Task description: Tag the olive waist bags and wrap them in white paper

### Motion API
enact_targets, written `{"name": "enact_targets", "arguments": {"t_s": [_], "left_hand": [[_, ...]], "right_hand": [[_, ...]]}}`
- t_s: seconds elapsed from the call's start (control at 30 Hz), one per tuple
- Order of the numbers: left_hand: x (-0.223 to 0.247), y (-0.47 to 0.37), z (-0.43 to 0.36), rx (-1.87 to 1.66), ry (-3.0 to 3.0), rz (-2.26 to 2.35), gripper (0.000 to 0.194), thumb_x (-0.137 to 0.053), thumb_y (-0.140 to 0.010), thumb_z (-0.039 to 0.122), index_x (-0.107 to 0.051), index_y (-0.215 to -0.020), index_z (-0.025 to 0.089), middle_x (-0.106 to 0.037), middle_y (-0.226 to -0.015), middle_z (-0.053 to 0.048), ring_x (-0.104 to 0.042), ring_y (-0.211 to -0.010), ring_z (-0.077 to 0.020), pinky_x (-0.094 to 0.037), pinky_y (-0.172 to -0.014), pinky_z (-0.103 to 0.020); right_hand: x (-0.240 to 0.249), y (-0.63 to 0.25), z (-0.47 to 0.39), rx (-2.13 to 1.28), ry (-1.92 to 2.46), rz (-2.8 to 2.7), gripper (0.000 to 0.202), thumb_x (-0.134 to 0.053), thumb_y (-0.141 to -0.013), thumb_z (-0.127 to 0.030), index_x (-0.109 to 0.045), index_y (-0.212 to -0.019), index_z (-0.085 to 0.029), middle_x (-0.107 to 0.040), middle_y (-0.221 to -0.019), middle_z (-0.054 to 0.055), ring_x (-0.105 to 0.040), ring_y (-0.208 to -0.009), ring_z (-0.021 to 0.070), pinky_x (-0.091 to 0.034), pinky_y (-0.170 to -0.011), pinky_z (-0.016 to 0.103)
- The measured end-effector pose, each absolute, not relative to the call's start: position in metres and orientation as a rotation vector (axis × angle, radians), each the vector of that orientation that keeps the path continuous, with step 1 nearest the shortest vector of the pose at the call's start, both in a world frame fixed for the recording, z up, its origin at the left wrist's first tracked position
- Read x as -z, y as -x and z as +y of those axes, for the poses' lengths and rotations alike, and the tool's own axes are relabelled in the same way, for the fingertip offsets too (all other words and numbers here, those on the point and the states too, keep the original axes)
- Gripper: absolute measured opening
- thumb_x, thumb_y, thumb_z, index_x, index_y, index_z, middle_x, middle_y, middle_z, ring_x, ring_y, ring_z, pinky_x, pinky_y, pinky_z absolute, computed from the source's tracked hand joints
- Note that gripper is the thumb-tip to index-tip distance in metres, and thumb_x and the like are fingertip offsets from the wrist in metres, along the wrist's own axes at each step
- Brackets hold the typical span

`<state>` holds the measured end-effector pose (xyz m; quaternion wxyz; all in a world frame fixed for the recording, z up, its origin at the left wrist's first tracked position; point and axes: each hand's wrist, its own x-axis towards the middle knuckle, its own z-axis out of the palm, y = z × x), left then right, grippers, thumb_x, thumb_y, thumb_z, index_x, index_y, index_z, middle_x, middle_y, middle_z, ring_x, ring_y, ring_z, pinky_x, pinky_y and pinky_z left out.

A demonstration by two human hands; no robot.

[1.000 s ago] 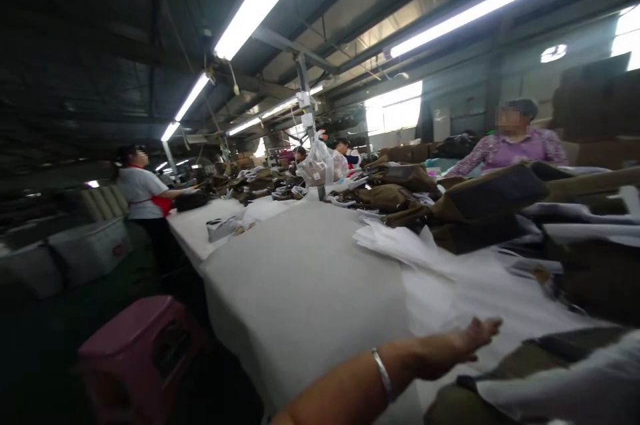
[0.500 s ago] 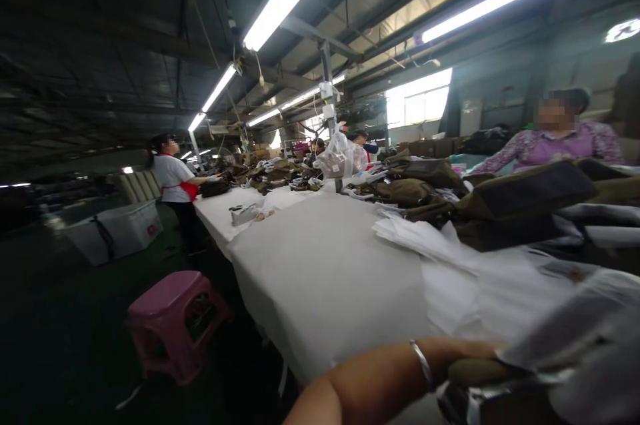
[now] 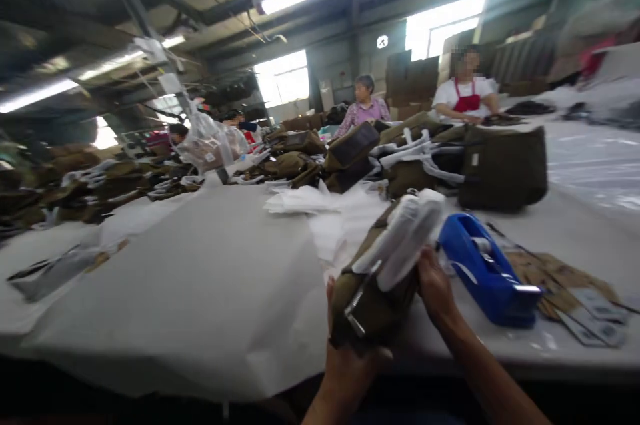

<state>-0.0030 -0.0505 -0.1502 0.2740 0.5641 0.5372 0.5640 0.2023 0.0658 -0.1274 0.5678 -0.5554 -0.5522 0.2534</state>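
An olive-green bag [image 3: 375, 305] with white-wrapped handles [image 3: 407, 231] is held above the near edge of the white-covered table [image 3: 225, 291]. My left hand [image 3: 350, 351] grips it from the left and below, with fingers partly hidden behind it. On its right side, my right hand [image 3: 434, 281] holds the bag near the wrapped handles. Just right of that hand stands a blue tape dispenser [image 3: 485, 271]. White sheets [image 3: 335, 208] lie behind the bag.
More olive bags [image 3: 505, 168] are piled across the table's middle and far left. Brown paper tags [image 3: 555, 271] and cards lie at the right. A clear plastic bag [image 3: 207, 145] hangs on a post. Several people are beyond the table.
The view has swung right and down. The pink stool is out of sight, and the tape dispenser and tags have come into view. Both hands now show on the bag, nearer the middle.
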Motion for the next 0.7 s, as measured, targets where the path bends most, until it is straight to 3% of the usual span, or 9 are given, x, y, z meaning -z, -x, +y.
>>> {"name": "enact_targets", "arguments": {"t_s": [0.1, 0.17, 0.23, 0.3, 0.43, 0.53, 0.6, 0.7], "left_hand": [[0.132, 0.014, -0.022, -1.585, -1.472, 1.574, 0.093, -0.078, -0.077, 0.048, -0.035, -0.155, 0.018, -0.032, -0.165, -0.015, -0.029, -0.153, -0.0313, -0.02, -0.128, -0.045], [0.114, 0.039, 0.012, -1.58, -1.372, 1.539, 0.078, -0.079, -0.069, 0.046, -0.056, -0.138, 0.018, -0.058, -0.147, -0.013, -0.048, -0.142, -0.0337, -0.033, -0.122, -0.045], [0.099, 0.066, 0.044, -1.57, -1.315, 1.57, 0.062, -0.08, -0.064, 0.045, -0.068, -0.116, 0.014, -0.074, -0.117, -0.014, -0.064, -0.12, -0.0375, -0.048, -0.109, -0.049], [0.092, 0.084, 0.065, -1.603, -1.259, 1.632, 0.05, -0.077, -0.068, 0.044, -0.071, -0.105, 0.011, -0.076, -0.103, -0.014, -0.069, -0.109, -0.037, -0.052, -0.102, -0.05], [0.099, 0.074, 0.054, -1.809, -1.144, 1.77, 0.051, -0.068, -0.084, 0.043, -0.061, -0.127, 0.016, -0.068, -0.126, -0.013, -0.063, -0.12, -0.0292, -0.048, -0.106, -0.043], [0.112, 0.048, 0.02, -1.925, -1.051, 1.867, 0.05, -0.065, -0.089, 0.05, -0.059, -0.126, 0.017, -0.066, -0.12, -0.011, -0.065, -0.11, -0.026, -0.051, -0.1, -0.041], [0.117, 0.033, 0.002, -1.834, -1.103, 1.821, 0.047, -0.067, -0.087, 0.054, -0.064, -0.116, 0.017, -0.07, -0.106, -0.009, -0.068, -0.097, -0.0251, -0.054, -0.093, -0.04], [0.113, 0.018, -0.006, -1.533, -1.331, 1.622, 0.039, -0.068, -0.087, 0.053, -0.072, -0.107, 0.019, -0.075, -0.104, -0.008, -0.07, -0.099, -0.0258, -0.054, -0.094, -0.038]], "right_hand": [[0.129, -0.196, 0.06, -0.684, 1.362, -1.195, 0.075, -0.036, -0.096, -0.071, -0.049, -0.146, -0.017, -0.06, -0.141, 0.017, -0.054, -0.133, 0.036, -0.043, -0.111, 0.054], [0.126, -0.191, 0.051, -0.745, 1.346, -1.176, 0.076, -0.046, -0.092, -0.072, -0.051, -0.143, -0.016, -0.061, -0.138, 0.018, -0.058, -0.127, 0.0367, -0.047, -0.107, 0.054], [0.123, -0.187, 0.04, -0.804, 1.301, -1.182, 0.074, -0.056, -0.087, -0.071, -0.054, -0.138, -0.016, -0.064, -0.134, 0.017, -0.062, -0.122, 0.0353, -0.051, -0.103, 0.05], [0.122, -0.184, 0.031, -0.86, 1.241, -1.199, 0.071, -0.064, -0.084, -0.068, -0.056, -0.134, -0.018, -0.066, -0.131, 0.015, -0.066, -0.117, 0.0323, -0.054, -0.102, 0.046], [0.12, -0.182, 0.027, -0.969, 1.139, -1.212, 0.067, -0.075, -0.08, -0.058, -0.054, -0.131, -0.021, -0.065, -0.129, 0.013, -0.067, -0.113, 0.0301, -0.055, -0.101, 0.045], [0.121, -0.182, 0.03, -1.046, 1.036, -1.235, 0.067, -0.08, -0.078, -0.049, -0.051, -0.131, -0.021, -0.062, -0.132, 0.013, -0.065, -0.118, 0.0294, -0.053, -0.106, 0.045], [0.122, -0.18, 0.031, -1.084, 0.969, -1.241, 0.069, -0.08, -0.079, -0.045, -0.048, -0.135, -0.021, -0.059, -0.137, 0.014, -0.062, -0.124, 0.0286, -0.052, -0.108, 0.044], [0.123, -0.178, 0.033, -0.997, 0.998, -1.267, 0.059, -0.072, -0.086, -0.046, -0.05, -0.135, -0.021, -0.062, -0.136, 0.013, -0.064, -0.122, 0.0272, -0.056, -0.104, 0.042]]}}
